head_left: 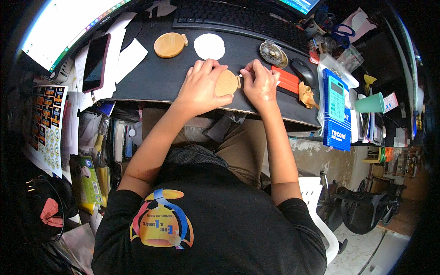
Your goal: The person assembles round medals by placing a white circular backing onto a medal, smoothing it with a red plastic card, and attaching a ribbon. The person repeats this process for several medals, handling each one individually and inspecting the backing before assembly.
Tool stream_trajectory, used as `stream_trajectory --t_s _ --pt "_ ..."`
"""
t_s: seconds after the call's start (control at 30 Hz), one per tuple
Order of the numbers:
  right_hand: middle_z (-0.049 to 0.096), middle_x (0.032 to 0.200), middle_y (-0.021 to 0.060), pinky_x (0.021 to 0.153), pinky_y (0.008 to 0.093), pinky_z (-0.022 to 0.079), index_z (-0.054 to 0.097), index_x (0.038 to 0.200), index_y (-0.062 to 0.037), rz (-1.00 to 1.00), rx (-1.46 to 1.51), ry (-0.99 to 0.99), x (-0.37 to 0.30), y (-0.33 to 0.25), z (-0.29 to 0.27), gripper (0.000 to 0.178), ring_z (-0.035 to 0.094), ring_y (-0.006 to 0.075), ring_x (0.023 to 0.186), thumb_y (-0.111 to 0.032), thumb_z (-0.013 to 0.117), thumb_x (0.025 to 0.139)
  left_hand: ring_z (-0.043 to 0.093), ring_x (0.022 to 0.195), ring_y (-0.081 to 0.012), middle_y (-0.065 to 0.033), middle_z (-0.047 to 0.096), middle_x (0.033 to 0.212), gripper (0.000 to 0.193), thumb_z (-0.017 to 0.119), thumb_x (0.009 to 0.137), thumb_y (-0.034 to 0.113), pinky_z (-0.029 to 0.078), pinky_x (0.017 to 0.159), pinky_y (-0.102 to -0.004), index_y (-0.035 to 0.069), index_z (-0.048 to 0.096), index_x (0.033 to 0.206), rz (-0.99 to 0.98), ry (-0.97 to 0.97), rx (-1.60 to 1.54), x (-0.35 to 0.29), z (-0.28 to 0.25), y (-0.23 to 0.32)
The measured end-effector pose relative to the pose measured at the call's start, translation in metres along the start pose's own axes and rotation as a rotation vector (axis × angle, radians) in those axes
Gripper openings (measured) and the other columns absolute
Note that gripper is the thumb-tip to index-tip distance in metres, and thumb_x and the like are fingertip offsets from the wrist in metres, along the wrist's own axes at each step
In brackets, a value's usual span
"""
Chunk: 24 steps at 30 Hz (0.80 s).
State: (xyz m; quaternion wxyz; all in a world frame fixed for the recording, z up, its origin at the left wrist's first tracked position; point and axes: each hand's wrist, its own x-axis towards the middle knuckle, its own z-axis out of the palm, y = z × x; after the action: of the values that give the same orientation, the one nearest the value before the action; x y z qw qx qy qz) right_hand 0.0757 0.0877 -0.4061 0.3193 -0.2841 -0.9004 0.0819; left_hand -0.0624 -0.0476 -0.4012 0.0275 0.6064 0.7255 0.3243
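A flat, round tan medal [226, 83] with a small tab on its right side lies at the desk's front edge. My left hand [198, 89] grips it, thumb along the lower rim and fingers over the top. Beside the tab, my right hand [260, 87] is closed in a pinch at something small and whitish, mostly hidden by the fingers. Behind them are a gold-coloured round medal [168, 45] with a loop tab and a white paper disc [209, 46]. An ornate dark metal medal [273, 54] rests farther right.
A black keyboard [229, 20] spans the back of the desk. Right of my hands are a red flat piece [288, 82], crumpled brown paper [308, 95], a mouse [303, 72], a calculator [338, 98] and a green cup [370, 103]. A phone [96, 63] lies on papers at left.
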Motion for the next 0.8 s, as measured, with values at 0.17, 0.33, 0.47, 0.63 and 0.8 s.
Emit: stream_trajectory --t_s 0.17,0.33,0.47,0.63,0.8 --pt "0.064 0.071 0.0038 0.075 0.0398 0.032 0.058 0.083 -0.0112 0.009 -0.025 -0.005 -0.0001 -0.0005 -0.0001 0.012 0.062 0.0236 0.071 -0.018 0.068 0.084 0.049 0.112 -0.0316 -0.014 0.053 0.117 0.068 0.074 0.066 0.037 0.039 0.1 -0.0437 0.004 0.059 0.124 -0.005 -0.003 0.002 0.0003 -0.0002 0.0003" --pt "0.063 0.07 0.004 0.075 0.0398 0.032 0.059 0.083 -0.0113 0.007 -0.023 0.001 -0.0003 -0.001 0.0002 0.012 0.061 0.0234 0.07 -0.018 0.068 0.084 0.049 0.112 -0.0319 -0.0142 0.052 0.118 0.069 0.074 0.066 0.037 0.039 0.1 -0.0439 0.004 0.059 0.124 0.011 0.003 -0.002 0.0003 0.0001 -0.0006" --pt "0.063 0.07 0.0041 0.075 0.0398 0.032 0.058 0.083 -0.0111 0.001 -0.019 0.008 -0.0001 -0.0004 0.0004 0.012 0.061 0.0236 0.07 -0.018 0.068 0.084 0.048 0.112 -0.0322 -0.0142 0.052 0.119 0.07 0.074 0.066 0.038 0.039 0.1 -0.0441 0.004 0.059 0.125 0.008 0.005 -0.005 -0.0003 0.0001 -0.0009" --pt "0.064 0.07 0.0037 0.074 0.0398 0.032 0.058 0.082 -0.0108 0.0 -0.019 0.0 0.0003 -0.0012 0.0001 0.012 0.062 0.0234 0.07 -0.016 0.068 0.084 0.048 0.113 -0.0324 -0.0143 0.052 0.119 0.07 0.074 0.066 0.038 0.039 0.1 -0.0442 0.004 0.059 0.125 0.003 0.003 -0.013 -0.0001 0.0002 -0.0011" --pt "0.064 0.07 0.0033 0.073 0.0399 0.031 0.057 0.081 -0.0105 0.002 -0.027 -0.014 0.001 -0.0026 -0.0011 0.012 0.063 0.0231 0.072 -0.016 0.068 0.084 0.048 0.112 -0.0324 -0.0144 0.052 0.12 0.07 0.074 0.066 0.038 0.039 0.1 -0.0439 0.004 0.059 0.125 0.004 0.0 -0.002 0.0003 0.0013 -0.0018"
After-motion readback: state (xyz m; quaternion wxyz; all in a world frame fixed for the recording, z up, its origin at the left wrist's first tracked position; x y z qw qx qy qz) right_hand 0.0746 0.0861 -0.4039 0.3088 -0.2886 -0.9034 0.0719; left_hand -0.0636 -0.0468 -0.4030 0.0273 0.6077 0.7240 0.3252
